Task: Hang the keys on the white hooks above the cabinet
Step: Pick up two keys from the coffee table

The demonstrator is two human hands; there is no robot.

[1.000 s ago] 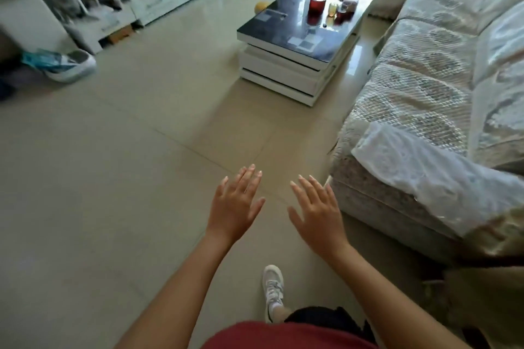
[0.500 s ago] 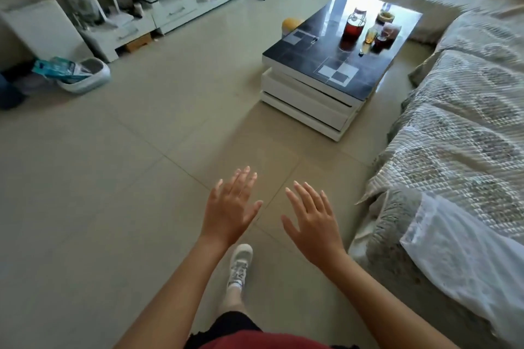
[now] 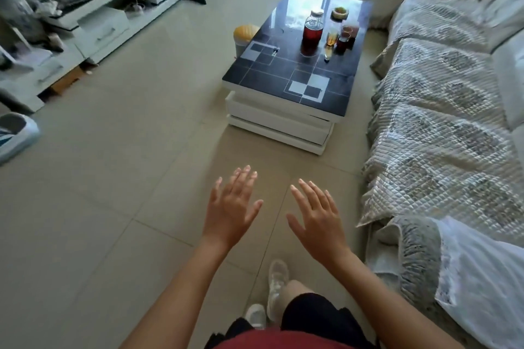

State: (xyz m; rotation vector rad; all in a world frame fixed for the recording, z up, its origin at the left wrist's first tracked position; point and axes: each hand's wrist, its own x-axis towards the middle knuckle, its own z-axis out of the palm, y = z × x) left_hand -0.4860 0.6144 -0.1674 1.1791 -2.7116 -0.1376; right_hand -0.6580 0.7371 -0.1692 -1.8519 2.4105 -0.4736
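Note:
My left hand point(image 3: 231, 207) and my right hand point(image 3: 316, 217) are stretched out side by side over the tiled floor, fingers straight and spread, holding nothing. Ahead stands a black glass coffee table point(image 3: 283, 85). A small dark object point(image 3: 274, 51), too small to identify, lies near its left edge and may be the keys. No white hooks are in view.
On the table stand a jar of red liquid point(image 3: 312, 30), several glasses point(image 3: 344, 35) and a small bowl point(image 3: 340, 12). A covered sofa point(image 3: 442, 110) runs along the right. A low white cabinet point(image 3: 105, 31) lines the left wall. A small bin point(image 3: 244, 37) sits beside the table.
I have walked forward over the second; the coffee table and sofa are nearer and lower in view. Both hands stayed open and spread in front of me.

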